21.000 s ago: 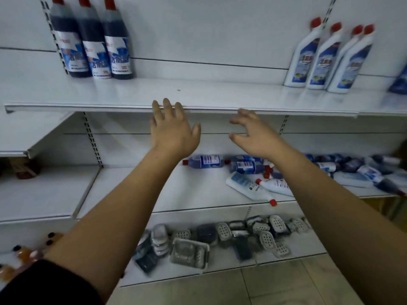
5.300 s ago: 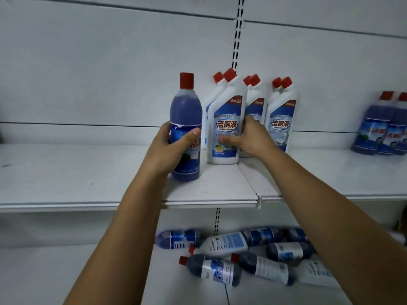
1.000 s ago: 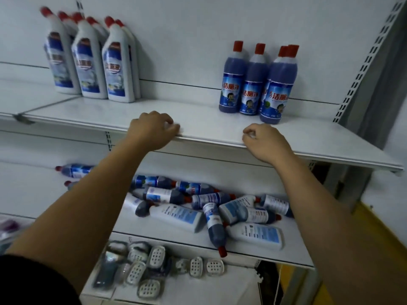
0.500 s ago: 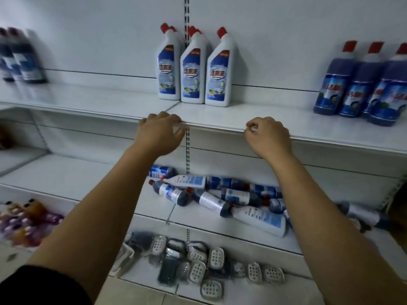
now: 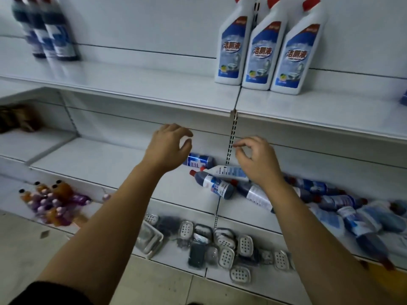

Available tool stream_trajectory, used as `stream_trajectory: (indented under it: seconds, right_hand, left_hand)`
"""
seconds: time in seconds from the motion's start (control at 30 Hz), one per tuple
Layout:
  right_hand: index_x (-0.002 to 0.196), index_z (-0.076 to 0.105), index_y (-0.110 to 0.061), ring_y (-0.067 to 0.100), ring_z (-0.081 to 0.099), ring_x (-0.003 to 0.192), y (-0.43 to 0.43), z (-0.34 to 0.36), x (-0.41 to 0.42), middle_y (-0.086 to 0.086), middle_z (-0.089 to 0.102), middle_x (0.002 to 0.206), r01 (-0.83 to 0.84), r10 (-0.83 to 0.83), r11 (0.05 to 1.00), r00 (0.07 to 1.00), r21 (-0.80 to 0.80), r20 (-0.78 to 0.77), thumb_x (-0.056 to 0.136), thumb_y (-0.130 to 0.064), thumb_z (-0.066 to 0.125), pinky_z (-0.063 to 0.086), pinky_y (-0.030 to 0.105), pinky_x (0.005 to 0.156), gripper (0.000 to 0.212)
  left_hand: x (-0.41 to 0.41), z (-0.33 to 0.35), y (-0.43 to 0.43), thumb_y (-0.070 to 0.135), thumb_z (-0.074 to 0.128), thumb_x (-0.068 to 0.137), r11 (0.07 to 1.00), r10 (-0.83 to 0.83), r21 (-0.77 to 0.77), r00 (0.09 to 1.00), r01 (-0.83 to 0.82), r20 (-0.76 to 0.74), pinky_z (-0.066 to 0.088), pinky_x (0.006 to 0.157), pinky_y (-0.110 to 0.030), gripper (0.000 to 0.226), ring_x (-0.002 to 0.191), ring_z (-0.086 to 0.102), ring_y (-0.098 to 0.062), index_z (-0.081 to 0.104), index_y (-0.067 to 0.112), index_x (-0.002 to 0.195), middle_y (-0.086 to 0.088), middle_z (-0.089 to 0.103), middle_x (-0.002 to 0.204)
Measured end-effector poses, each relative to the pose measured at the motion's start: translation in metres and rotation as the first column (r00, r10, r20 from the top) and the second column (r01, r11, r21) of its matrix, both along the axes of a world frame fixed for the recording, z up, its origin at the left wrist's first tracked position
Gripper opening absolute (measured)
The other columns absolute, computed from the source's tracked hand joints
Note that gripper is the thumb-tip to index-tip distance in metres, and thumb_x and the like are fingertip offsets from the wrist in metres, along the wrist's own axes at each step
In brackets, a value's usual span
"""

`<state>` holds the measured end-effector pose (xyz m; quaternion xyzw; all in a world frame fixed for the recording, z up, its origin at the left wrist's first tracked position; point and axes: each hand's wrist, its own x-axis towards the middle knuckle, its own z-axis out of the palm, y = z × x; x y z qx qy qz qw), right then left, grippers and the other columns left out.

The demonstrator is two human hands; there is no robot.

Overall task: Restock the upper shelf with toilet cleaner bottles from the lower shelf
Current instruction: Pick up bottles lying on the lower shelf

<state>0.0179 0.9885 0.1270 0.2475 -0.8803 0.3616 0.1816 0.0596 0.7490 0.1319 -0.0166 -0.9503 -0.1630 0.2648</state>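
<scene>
Three white toilet cleaner bottles (image 5: 259, 49) with red caps stand upright on the upper shelf (image 5: 154, 84), and dark blue bottles (image 5: 46, 31) stand at its far left. On the lower shelf (image 5: 105, 159) several blue and white bottles lie in a heap (image 5: 220, 183) that spreads to the right. My left hand (image 5: 167, 148) hovers just left of the heap, fingers curled and apart, holding nothing. My right hand (image 5: 257, 159) hovers over the heap, fingers loosely bent, holding nothing.
Soap dishes (image 5: 224, 247) and small packs lie on the bottom shelf. Small orange and purple bottles (image 5: 50, 201) sit low at the left. A slotted upright (image 5: 232, 137) runs between the shelf sections. Tiled floor (image 5: 154, 282) lies below.
Both hands left the upper shelf's front edge and dropped to the lower shelf level, fingers opening. My view swung left and down.
</scene>
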Motion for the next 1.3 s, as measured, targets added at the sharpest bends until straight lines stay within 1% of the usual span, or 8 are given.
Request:
stream_trajectory:
  seconds: [0.5, 0.83, 0.9, 1.03, 1.1, 1.17, 1.23, 1.3]
  right_hand:
    - [0.141, 0.044, -0.020, 0.022, 0.062, 0.103, -0.080, -0.164, -0.134, 0.007, 0.057, 0.132, -0.061, -0.208, 0.918, 0.766, 0.391, 0.608, 0.093, -0.029, 0.063, 0.053, 0.030, 0.077, 0.052]
    - [0.136, 0.045, -0.022, 0.023, 0.047, 0.124, -0.090, -0.226, -0.143, 0.001, 0.049, 0.132, -0.032, -0.295, 0.788, 0.857, 0.615, 0.422, 0.078, -0.048, 0.072, 0.044, 0.039, 0.104, 0.070]
    - [0.137, 0.041, -0.025, 0.022, 0.048, 0.126, -0.090, -0.230, -0.137, 0.000, 0.048, 0.136, -0.004, -0.312, 0.797, 0.854, 0.604, 0.417, 0.079, -0.046, 0.073, 0.045, 0.039, 0.103, 0.069]
    - [0.132, 0.040, -0.026, 0.018, 0.057, 0.114, -0.090, -0.232, -0.127, -0.001, 0.055, 0.130, 0.063, -0.353, 0.809, 0.847, 0.584, 0.398, 0.081, -0.045, 0.073, 0.050, 0.033, 0.094, 0.063]
    - [0.134, 0.038, -0.026, 0.018, 0.057, 0.115, -0.089, -0.229, -0.124, 0.000, 0.054, 0.131, 0.094, -0.381, 0.823, 0.823, 0.560, 0.422, 0.082, -0.045, 0.073, 0.051, 0.034, 0.094, 0.065]
    - [0.132, 0.036, -0.025, 0.019, 0.058, 0.111, -0.088, -0.226, -0.121, 0.001, 0.053, 0.129, 0.151, -0.405, 0.867, 0.768, 0.474, 0.497, 0.082, -0.046, 0.073, 0.053, 0.034, 0.089, 0.065]
    - [0.128, 0.039, -0.023, 0.017, 0.060, 0.100, -0.088, -0.223, -0.118, 0.001, 0.056, 0.121, 0.268, -0.406, 0.912, 0.699, 0.310, 0.589, 0.080, -0.048, 0.074, 0.053, 0.031, 0.079, 0.064]
    - [0.127, 0.044, -0.018, 0.012, 0.059, 0.085, -0.090, -0.219, -0.114, 0.000, 0.059, 0.109, 0.394, -0.374, 0.909, 0.631, 0.135, 0.679, 0.080, -0.045, 0.075, 0.048, 0.025, 0.073, 0.062]
  left_hand:
    - [-0.179, -0.153, -0.081, 0.034, 0.047, 0.099, 0.880, -0.026, 0.380, 0.771, -0.284, 0.636, 0.048, 0.080, -0.034, 0.034, 0.094, 0.059, -0.026, 0.059, 0.007, 0.117, -0.016, 0.065, 0.115]
    - [-0.261, -0.220, -0.069, 0.040, 0.081, 0.071, -0.012, -0.314, 0.801, 0.763, -0.598, 0.565, 0.054, 0.090, -0.052, 0.074, 0.106, 0.060, -0.037, 0.044, 0.021, 0.131, -0.013, 0.060, 0.117]
    - [-0.275, -0.227, -0.062, 0.040, 0.082, 0.070, 0.060, -0.278, 0.774, 0.734, -0.631, 0.620, 0.056, 0.086, -0.047, 0.075, 0.097, 0.062, -0.033, 0.044, 0.018, 0.131, -0.014, 0.062, 0.109]
    - [-0.281, -0.222, -0.050, 0.042, 0.082, 0.073, 0.551, -0.101, 0.605, 0.673, -0.575, 0.732, 0.046, 0.069, -0.027, 0.063, 0.077, 0.056, -0.017, 0.046, 0.016, 0.118, -0.005, 0.058, 0.097]
    - [-0.282, -0.225, -0.048, 0.044, 0.074, 0.082, 0.554, -0.149, 0.633, 0.684, -0.541, 0.714, 0.050, 0.075, -0.028, 0.052, 0.077, 0.057, -0.017, 0.050, 0.012, 0.115, -0.005, 0.059, 0.093]
    - [-0.280, -0.235, -0.054, 0.047, 0.068, 0.086, 0.459, -0.127, 0.685, 0.722, -0.566, 0.680, 0.054, 0.066, -0.030, 0.049, 0.073, 0.063, -0.019, 0.055, 0.008, 0.114, -0.007, 0.063, 0.089]
    - [-0.270, -0.244, -0.065, 0.047, 0.066, 0.088, 0.128, -0.118, 0.786, 0.778, -0.604, 0.617, 0.057, 0.071, -0.034, 0.051, 0.079, 0.066, -0.025, 0.053, 0.006, 0.115, -0.012, 0.066, 0.093]
    - [-0.258, -0.246, -0.078, 0.045, 0.063, 0.091, 0.001, -0.149, 0.832, 0.822, -0.555, 0.549, 0.057, 0.079, -0.035, 0.043, 0.084, 0.067, -0.026, 0.053, 0.007, 0.110, -0.011, 0.065, 0.091]
